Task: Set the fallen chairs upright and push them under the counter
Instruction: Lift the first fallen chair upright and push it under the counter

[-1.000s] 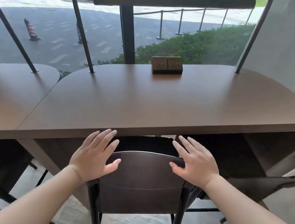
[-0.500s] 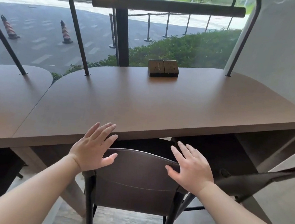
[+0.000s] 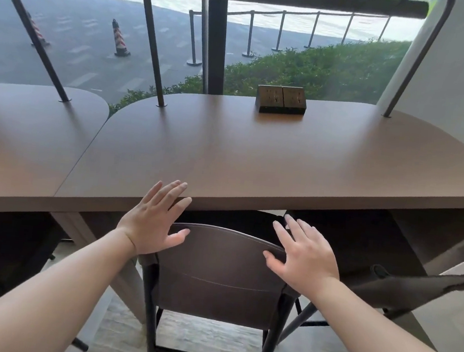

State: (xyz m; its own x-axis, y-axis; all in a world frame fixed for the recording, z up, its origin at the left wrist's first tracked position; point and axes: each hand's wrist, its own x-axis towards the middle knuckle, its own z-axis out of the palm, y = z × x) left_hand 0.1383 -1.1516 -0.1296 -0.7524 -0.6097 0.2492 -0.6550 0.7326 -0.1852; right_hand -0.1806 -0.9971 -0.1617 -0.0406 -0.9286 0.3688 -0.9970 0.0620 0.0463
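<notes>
A dark brown chair [image 3: 220, 276] stands upright in front of me, its seat tucked under the brown counter [image 3: 254, 161]. My left hand [image 3: 155, 219] lies flat at the left top corner of the backrest, fingers spread and reaching the counter's front edge. My right hand [image 3: 302, 252] rests flat on the right top corner, fingers apart, thumb on the backrest's face. Neither hand is curled around the chair. A second dark chair [image 3: 411, 290] leans tilted at the right, beside my right forearm.
A double socket block [image 3: 281, 99] sits at the back of the counter. Slanted black poles [image 3: 152, 42] rise from the counter top before the window. A second counter section [image 3: 26, 141] joins on the left, with a dark chair [image 3: 2, 256] beneath it. A pale wall stands at the right.
The view has shifted and drawn closer. Both hands have stayed flat on the backrest top, and the chair sits a little further under the counter.
</notes>
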